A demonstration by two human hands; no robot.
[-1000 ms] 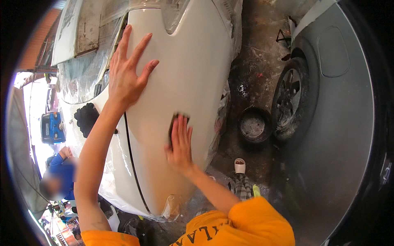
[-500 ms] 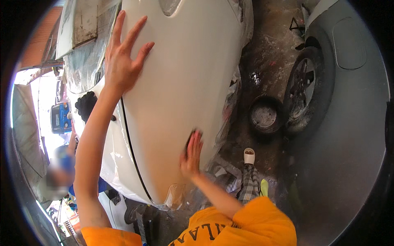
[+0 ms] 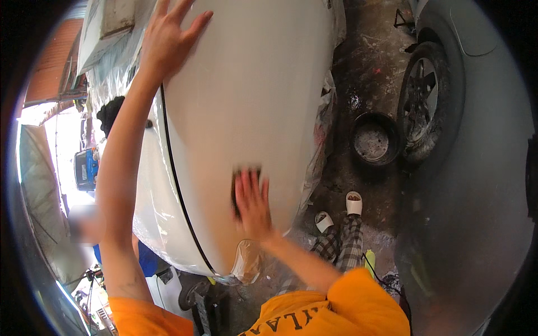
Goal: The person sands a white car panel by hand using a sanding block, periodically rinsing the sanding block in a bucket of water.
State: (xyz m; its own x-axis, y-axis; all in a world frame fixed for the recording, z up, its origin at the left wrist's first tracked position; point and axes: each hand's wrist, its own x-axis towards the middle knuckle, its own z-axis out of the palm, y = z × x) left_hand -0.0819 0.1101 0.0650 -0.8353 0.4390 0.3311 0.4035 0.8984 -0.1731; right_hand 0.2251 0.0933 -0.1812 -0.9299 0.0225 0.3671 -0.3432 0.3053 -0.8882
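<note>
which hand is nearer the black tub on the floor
Right. The right hand is left of the black tub, nearer the person's body; the left hand is farther left and farther forward.

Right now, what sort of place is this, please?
Probably a car body workshop: translucent plastic sheeting covers parts of a smooth white car, a dark grey vehicle stands alongside, and the right hand holds a dark pad against the white car.

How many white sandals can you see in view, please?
2, both worn: the right sandal, and the left sandal, lower and further left in the picture. Others may be hidden.
</note>
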